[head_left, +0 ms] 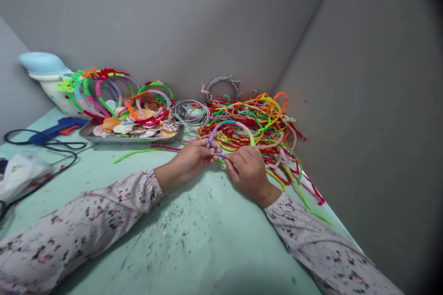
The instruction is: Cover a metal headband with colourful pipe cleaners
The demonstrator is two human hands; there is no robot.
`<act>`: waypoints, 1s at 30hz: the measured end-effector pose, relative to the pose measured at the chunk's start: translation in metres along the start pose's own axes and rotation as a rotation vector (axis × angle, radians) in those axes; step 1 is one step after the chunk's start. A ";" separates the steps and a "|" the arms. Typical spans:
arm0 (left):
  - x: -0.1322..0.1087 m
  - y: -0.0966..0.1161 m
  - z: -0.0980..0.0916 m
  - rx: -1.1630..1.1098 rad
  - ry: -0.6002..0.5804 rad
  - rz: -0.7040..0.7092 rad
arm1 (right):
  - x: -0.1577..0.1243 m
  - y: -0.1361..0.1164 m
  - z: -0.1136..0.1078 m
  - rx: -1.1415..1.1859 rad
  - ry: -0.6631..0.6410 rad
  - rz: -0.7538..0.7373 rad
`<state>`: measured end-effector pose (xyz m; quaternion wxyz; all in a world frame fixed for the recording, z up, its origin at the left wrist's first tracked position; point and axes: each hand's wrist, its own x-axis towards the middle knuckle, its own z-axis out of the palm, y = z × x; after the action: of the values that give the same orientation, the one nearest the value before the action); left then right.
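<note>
My left hand (189,160) pinches the purple end of a pipe-cleaner-wrapped headband (231,126) that arches up between both hands. The band runs from purple through teal and pink to green. My right hand (246,170) is closed beside the left, its fingertips pinching a purple pipe cleaner (219,155) at the band's end. Both hands rest on the pale green table (194,239), just in front of a tangled heap of coloured pipe cleaners (263,124).
A metal tray (90,134) at the back left holds shells and several wrapped headbands (104,90). Bare metal headbands (188,111) lie behind. A blue glue gun (57,128) with a black cord (41,166), a white-and-blue container (44,76) and a loose green pipe cleaner (133,153) lie left. Grey walls close the corner.
</note>
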<state>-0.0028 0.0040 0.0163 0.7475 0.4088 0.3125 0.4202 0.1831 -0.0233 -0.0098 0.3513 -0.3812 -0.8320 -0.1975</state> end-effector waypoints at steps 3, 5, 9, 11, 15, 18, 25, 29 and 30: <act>0.000 -0.001 -0.002 -0.010 -0.034 -0.022 | 0.000 0.000 0.000 0.017 0.003 0.015; -0.001 -0.001 -0.001 0.009 -0.033 -0.029 | 0.000 0.000 0.001 0.025 0.011 0.025; -0.002 0.000 0.002 0.079 0.005 -0.008 | 0.000 0.001 0.001 0.031 0.021 0.054; -0.002 -0.001 0.003 0.118 0.020 0.018 | 0.000 0.001 0.001 0.037 0.030 0.079; -0.001 -0.005 -0.001 0.285 0.027 0.089 | 0.000 0.002 0.002 0.053 0.047 0.123; 0.000 -0.006 -0.003 0.459 0.054 0.207 | 0.000 0.002 0.002 0.060 0.048 0.132; -0.002 -0.001 -0.002 0.757 0.091 0.353 | 0.001 0.002 0.001 0.085 0.046 0.129; -0.005 0.001 -0.001 0.841 0.090 0.360 | 0.002 0.001 0.000 0.099 0.043 0.116; -0.005 0.001 -0.001 0.853 0.087 0.369 | 0.002 0.001 0.000 0.106 0.043 0.118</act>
<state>-0.0063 0.0000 0.0177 0.4116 0.7103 0.4103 0.3970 0.1834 -0.0215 -0.0082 0.3999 -0.4059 -0.8097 -0.1403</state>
